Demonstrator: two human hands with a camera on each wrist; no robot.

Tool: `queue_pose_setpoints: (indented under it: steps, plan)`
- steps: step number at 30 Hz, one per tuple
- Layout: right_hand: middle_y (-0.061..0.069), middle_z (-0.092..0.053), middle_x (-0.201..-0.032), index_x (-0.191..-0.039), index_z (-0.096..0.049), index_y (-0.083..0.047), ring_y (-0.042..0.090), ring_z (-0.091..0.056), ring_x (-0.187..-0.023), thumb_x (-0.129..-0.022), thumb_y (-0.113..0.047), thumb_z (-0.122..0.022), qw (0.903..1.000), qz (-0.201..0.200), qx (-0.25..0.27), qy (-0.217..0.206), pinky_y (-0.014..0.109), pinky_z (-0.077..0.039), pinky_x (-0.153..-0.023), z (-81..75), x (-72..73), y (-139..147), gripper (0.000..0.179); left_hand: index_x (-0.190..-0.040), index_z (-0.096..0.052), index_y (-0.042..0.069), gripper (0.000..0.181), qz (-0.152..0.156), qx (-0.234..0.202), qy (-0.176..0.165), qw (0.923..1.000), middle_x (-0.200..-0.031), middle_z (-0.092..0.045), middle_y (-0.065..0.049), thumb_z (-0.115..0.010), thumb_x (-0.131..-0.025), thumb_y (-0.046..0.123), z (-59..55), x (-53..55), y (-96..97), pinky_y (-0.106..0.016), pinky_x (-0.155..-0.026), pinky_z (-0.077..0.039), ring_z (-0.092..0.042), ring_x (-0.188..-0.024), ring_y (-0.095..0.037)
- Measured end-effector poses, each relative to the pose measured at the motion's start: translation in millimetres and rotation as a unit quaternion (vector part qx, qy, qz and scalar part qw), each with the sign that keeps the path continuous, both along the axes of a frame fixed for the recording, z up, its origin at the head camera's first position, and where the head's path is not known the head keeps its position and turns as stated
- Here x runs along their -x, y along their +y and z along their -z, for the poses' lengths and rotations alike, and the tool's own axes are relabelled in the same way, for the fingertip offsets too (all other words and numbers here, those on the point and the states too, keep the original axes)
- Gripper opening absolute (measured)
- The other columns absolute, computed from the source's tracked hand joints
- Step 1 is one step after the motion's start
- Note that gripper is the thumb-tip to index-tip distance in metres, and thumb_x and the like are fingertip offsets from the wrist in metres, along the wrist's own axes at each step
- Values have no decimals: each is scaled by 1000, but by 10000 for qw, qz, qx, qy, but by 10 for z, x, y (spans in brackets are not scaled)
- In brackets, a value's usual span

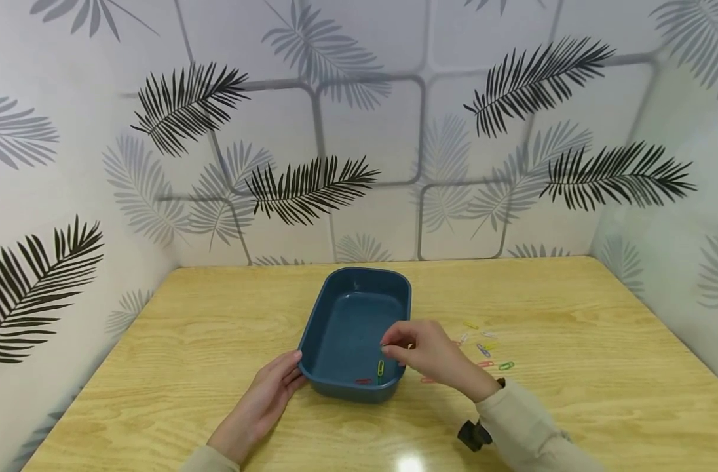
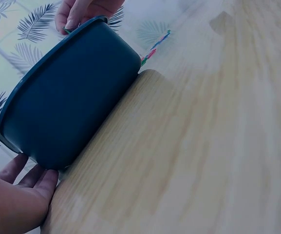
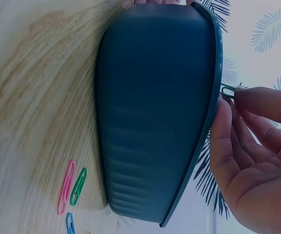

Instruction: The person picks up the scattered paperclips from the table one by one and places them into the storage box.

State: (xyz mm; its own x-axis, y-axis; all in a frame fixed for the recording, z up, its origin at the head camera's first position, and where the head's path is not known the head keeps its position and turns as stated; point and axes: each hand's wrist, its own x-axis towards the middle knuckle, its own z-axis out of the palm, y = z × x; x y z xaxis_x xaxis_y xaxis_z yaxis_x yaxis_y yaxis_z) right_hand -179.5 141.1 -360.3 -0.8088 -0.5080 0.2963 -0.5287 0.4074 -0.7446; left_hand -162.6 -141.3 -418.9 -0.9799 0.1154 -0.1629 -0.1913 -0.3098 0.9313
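Note:
A dark blue rectangular plastic bin (image 1: 350, 328) stands on the table. My left hand (image 1: 272, 388) holds its near left corner, thumb at the rim and fingers against the outer wall. Over the right side of the bin, my right hand (image 1: 424, 349) pinches a green paper clip (image 3: 228, 91) between thumb and forefinger, and other fingers lie close to the rim in the right wrist view. Inside the bin, at the near end, lie a yellow paper clip (image 1: 380, 368), a red paper clip (image 1: 363, 381) and a green one partly beneath the yellow.
Right of the bin, loose paper clips lie scattered on the wooden table (image 1: 571, 314), among them a green clip (image 1: 506, 366), a blue clip (image 1: 483, 351) and a yellow clip (image 1: 470, 324). A leaf-patterned wall (image 1: 371, 223) borders the table's far edge.

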Motion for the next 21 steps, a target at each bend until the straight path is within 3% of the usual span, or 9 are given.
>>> queue_pose_setpoints:
  steps: [21]
  plan:
    - [1,-68,-90,-100,-68,-3,12,-63,-78,-92,-8,-66,10000,58,-48,-42,27,-54,-64,-21,19,23,9,-131,-43,-13,46,95,67,92,9999,-121,-58,-13,-54,-100,20,19,13,-18,-31,-95,-46,-56,-109,-17]
